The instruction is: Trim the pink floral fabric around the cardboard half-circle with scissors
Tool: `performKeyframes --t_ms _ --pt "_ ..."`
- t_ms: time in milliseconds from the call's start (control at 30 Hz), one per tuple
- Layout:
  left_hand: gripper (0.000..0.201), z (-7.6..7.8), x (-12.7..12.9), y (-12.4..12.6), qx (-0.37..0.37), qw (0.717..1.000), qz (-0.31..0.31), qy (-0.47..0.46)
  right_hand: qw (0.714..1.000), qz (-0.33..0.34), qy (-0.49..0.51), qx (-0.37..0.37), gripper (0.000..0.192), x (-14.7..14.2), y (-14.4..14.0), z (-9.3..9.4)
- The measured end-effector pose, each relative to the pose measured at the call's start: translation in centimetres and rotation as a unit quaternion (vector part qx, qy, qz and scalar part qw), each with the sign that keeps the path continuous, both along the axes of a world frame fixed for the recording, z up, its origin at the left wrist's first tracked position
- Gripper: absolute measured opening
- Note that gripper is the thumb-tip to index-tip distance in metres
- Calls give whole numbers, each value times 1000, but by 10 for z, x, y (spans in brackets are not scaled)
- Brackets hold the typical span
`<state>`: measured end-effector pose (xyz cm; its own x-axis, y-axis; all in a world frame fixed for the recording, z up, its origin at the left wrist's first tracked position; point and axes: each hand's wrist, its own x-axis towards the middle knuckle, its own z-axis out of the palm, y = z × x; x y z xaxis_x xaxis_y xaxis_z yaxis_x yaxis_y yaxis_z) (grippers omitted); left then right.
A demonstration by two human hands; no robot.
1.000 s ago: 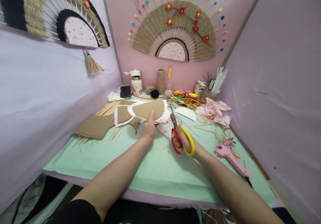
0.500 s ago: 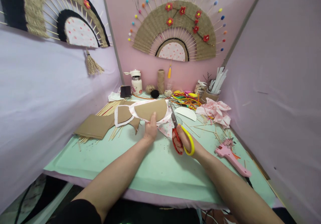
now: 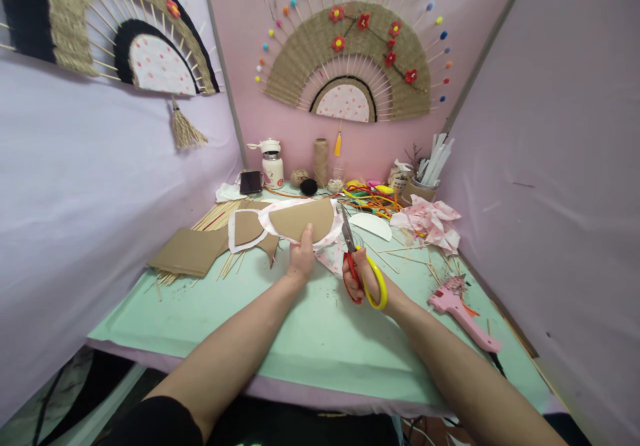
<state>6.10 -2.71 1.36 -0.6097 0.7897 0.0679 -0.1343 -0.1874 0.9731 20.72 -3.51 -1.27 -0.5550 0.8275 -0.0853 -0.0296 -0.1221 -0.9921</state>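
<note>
My left hand point(image 3: 301, 259) grips a half-round cardboard piece point(image 3: 303, 221) by its lower edge, thumb on top. White fabric with pink dots point(image 3: 327, 238) shows as a border around the cardboard, beneath it. In my right hand point(image 3: 364, 278) is a pair of scissors point(image 3: 349, 229) with one red and one yellow handle, fingers through the loops. The blades point up and away, just right of the fabric's edge. A dotted fabric scrap point(image 3: 331, 258) lies on the table below the held piece.
A pink glue gun point(image 3: 465, 316) lies at right, near crumpled dotted fabric point(image 3: 430, 223). Cardboard pieces point(image 3: 187, 253) and thin sticks point(image 3: 220, 214) are at left. A white half-disc point(image 3: 371, 226), a twine spool point(image 3: 321, 163) and a bottle point(image 3: 273, 166) are farther back. Decorated fans point(image 3: 350, 59) hang on the walls.
The scissors' handles have drawn slightly closer together in my right hand. My left hand and the cardboard piece have barely moved.
</note>
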Motion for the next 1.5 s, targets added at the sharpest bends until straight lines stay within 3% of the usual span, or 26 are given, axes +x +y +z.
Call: performKeyframes --t_ms 333,733,1000,1333,1500 --pt "21 0 1 1 1 1000 -3 -18 1000 18 5 -17 68 -1 5 -9" --pt "19 0 2 0 -9 1000 0 -12 1000 8 -5 5 60 1 -3 6" --pt "21 -7 0 2 16 1000 -10 -1 1000 -6 -1 2 59 0 -3 6" --pt "23 -5 1 2 6 1000 1 -9 1000 -19 -12 -4 58 0 -2 2" --pt "21 -6 1 2 23 1000 -3 -11 999 -15 -29 3 60 0 -5 9"
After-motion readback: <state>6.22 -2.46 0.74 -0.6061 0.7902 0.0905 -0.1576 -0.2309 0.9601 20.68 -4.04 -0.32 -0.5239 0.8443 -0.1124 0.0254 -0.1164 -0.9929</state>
